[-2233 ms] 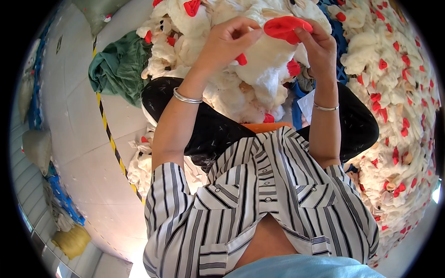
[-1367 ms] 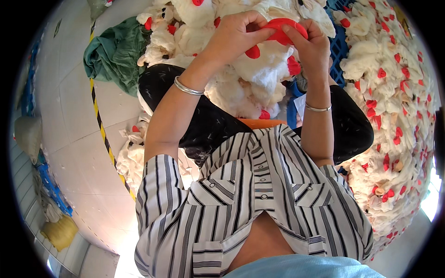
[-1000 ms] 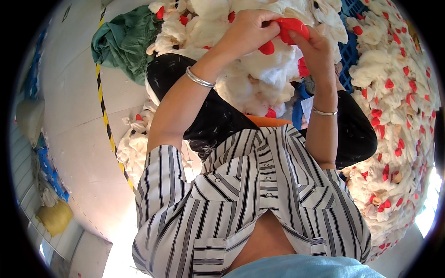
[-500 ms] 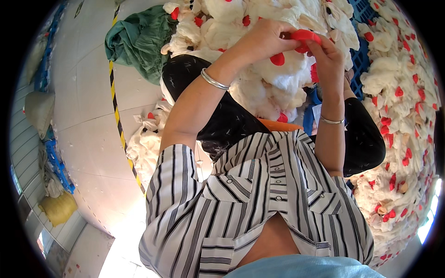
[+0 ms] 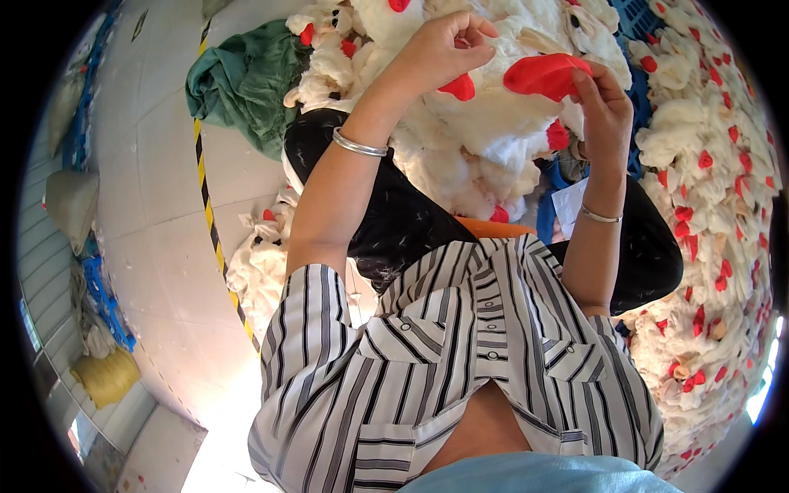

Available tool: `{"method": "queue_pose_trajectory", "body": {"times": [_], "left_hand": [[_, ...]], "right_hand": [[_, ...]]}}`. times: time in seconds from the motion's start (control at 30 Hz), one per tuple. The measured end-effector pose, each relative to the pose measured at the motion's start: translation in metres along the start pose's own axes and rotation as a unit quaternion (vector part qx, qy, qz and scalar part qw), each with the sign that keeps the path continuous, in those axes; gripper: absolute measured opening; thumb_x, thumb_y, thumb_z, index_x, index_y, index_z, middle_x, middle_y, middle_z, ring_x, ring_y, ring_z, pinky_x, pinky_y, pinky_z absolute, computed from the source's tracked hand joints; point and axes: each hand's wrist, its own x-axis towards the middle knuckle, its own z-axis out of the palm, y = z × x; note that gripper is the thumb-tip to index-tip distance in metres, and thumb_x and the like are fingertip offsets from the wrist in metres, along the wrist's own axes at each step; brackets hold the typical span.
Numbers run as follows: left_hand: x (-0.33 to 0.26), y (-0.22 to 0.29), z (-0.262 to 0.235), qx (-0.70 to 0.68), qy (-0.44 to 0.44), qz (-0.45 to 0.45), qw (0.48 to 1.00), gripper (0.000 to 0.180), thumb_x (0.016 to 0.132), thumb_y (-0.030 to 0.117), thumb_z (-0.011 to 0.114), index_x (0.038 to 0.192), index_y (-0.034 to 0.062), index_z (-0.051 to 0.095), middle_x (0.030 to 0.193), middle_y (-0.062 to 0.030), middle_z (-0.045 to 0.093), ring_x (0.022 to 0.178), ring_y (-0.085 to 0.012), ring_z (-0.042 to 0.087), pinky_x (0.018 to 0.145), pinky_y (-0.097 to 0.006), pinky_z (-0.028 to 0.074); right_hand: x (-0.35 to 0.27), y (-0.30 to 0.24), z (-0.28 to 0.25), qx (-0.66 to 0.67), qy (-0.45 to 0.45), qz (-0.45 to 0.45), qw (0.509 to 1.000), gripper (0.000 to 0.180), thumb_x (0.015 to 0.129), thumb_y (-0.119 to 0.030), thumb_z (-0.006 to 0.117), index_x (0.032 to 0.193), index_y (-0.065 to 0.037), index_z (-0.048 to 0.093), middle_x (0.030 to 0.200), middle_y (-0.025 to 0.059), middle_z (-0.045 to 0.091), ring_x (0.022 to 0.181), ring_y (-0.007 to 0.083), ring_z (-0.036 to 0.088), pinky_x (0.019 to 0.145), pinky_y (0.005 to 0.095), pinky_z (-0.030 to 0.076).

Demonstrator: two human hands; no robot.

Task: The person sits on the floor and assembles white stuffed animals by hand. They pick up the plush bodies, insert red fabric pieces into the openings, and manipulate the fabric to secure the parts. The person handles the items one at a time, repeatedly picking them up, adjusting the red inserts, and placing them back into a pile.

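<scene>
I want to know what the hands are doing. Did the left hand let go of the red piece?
Yes. The left hand has come off the red piece and sits apart to its left, over the white plush pile; the right hand holds it.

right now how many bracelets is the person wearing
2. One silver metal bangle sits on the left wrist, below the left hand; one thinner silver bracelet circles the right wrist, below the right hand. Sleeves hide nothing further.
</scene>
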Motion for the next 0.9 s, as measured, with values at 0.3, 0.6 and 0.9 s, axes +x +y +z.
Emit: {"method": "queue_pose_trajectory", "body": {"times": [0.3,0.6,0.9], "left_hand": [[-0.002,0.01,0.021,-0.023,-0.163,-0.148,0.975,0.029,0.089,0.019,0.065,0.116,0.0079,0.063,0.098,0.0015,0.065,0.076,-0.0047,0.062,0.057,-0.02,0.05],[-0.005,0.013,0.029,-0.001,-0.157,-0.095,0.983,0.033,0.087,0.025,0.068,0.114,0.0065,0.064,0.093,-0.0026,0.066,0.077,-0.0054,0.062,0.057,-0.022,0.05],[-0.001,0.013,0.03,-0.027,-0.103,-0.134,0.985,0.031,0.087,0.025,0.066,0.102,-0.0013,0.065,0.081,-0.0055,0.067,0.069,-0.0095,0.062,0.061,-0.025,0.049]], "right_hand": [[0.003,-0.006,0.004,-0.021,-0.047,-0.02,0.998,0.017,0.092,-0.011,0.062,0.106,-0.001,0.067,0.09,-0.0016,0.065,0.08,0.0065,0.054,0.074,0.0207,0.045],[0.005,0.006,0.002,0.048,-0.006,0.003,0.999,0.019,0.092,-0.013,0.063,0.105,0.0,0.068,0.09,-0.0004,0.066,0.077,0.0065,0.054,0.071,0.0208,0.045],[0.007,-0.003,0.015,0.059,0.043,0.009,0.997,0.016,0.092,-0.013,0.064,0.101,-0.001,0.066,0.086,0.0008,0.065,0.076,0.0059,0.055,0.069,0.0208,0.044]]}}
